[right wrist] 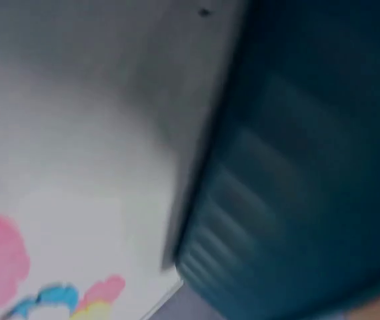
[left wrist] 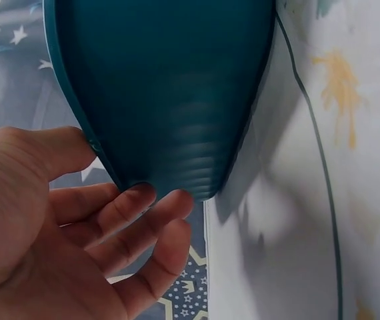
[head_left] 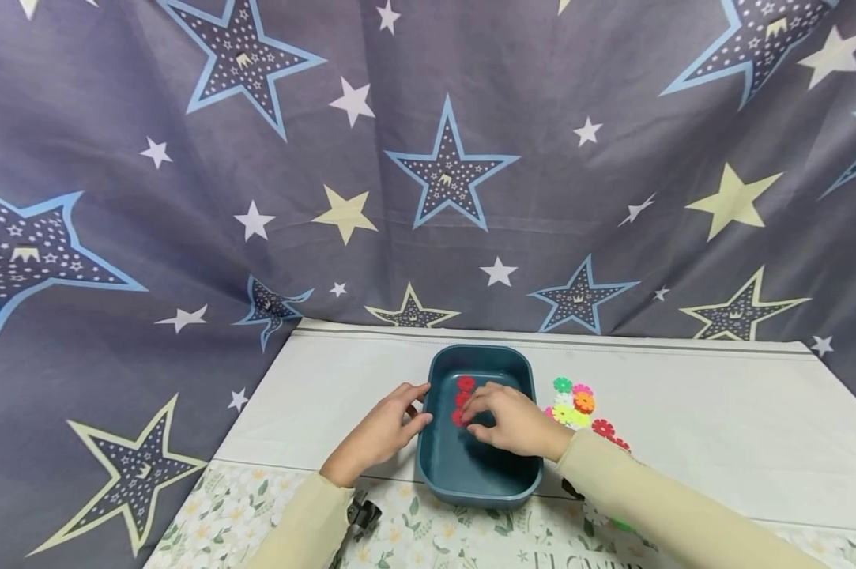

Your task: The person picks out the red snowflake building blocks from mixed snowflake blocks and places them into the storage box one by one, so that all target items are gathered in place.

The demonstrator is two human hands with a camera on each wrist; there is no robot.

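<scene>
A dark teal tray [head_left: 480, 494] stands on the table with several red flower-shaped discs [head_left: 465, 384] lined up inside it. My right hand [head_left: 516, 420] reaches in over the right rim. Its bent fingers touch the lowest red disc, with the thumb apart from the index finger. In the right wrist view only a blurred bit of this hand shows, beside the tray wall [right wrist: 297, 187]. At the tray's left rim is my left hand [head_left: 381, 431], its thumb and loosely bent fingers touching the rim and outer wall [left wrist: 163, 87].
To the right of the tray lies a loose pile of flower discs [head_left: 573, 407] in green, pink, orange, yellow, white and red. Part of it is behind the right sleeve [head_left: 655, 490]. A star-patterned curtain [head_left: 470, 261] hangs behind the table [head_left: 719, 427].
</scene>
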